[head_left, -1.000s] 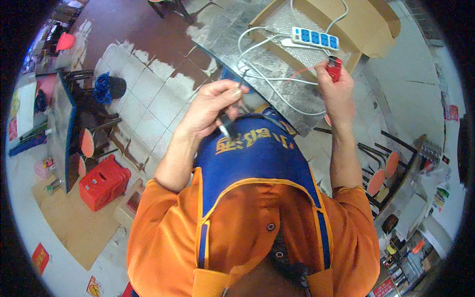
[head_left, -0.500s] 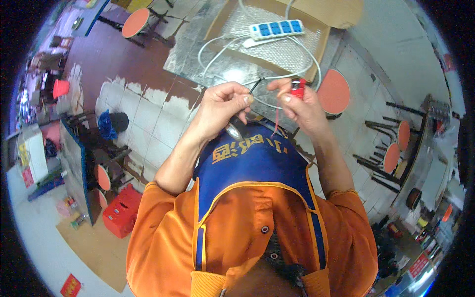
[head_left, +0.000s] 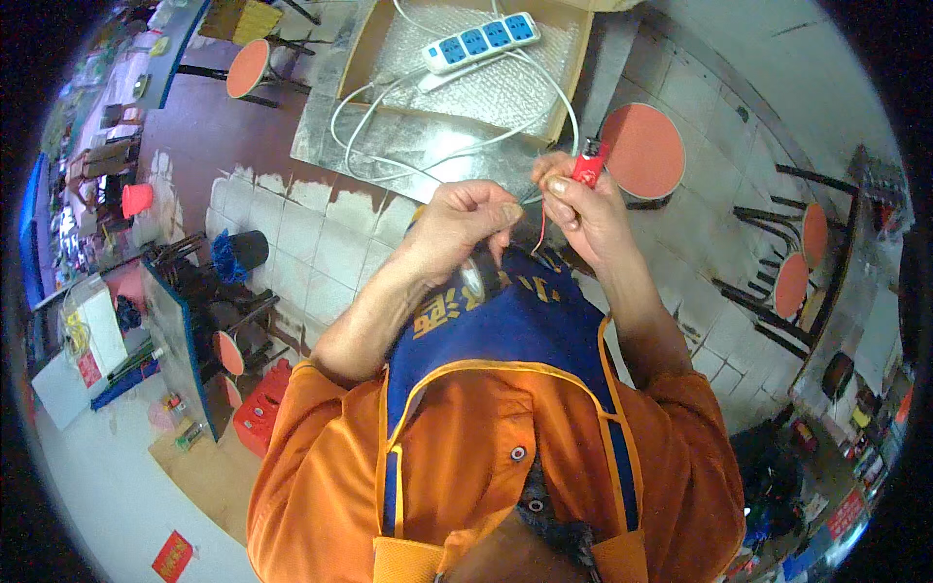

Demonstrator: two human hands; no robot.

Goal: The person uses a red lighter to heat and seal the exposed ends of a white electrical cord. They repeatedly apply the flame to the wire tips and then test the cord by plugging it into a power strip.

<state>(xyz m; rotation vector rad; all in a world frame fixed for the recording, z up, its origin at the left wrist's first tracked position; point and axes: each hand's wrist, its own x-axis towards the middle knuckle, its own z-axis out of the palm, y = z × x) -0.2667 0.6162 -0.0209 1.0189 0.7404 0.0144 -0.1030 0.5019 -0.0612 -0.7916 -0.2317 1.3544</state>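
Note:
My left hand [head_left: 465, 225] is closed on a tool with a silver part [head_left: 475, 280], mostly hidden by the fingers; a thin dark wire rises from its fingertips. Just right of it, my right hand [head_left: 588, 216] grips a red lighter [head_left: 589, 165] upright, with thumb and forefinger near the wire. A thin red strand [head_left: 540, 233] dangles from the right hand. Both hands are above my blue apron [head_left: 466, 340]. Beyond them, a white cable [head_left: 352, 146] loops from a white-and-blue power strip [head_left: 481, 41], which lies on bubble wrap [head_left: 457, 97] in an open cardboard box [head_left: 573, 87].
The box rests on a grey table [head_left: 316, 126]. A round pink stool [head_left: 643, 151] is right of it, another [head_left: 248, 68] back left. Black chairs [head_left: 758, 301] are at the right. A black bin [head_left: 250, 249] and a red plastic container [head_left: 255, 413] are on the left.
My right hand has come leftward with the lighter, close to my left hand, and then down slightly. The view has shifted, with the table and power strip now further left and higher.

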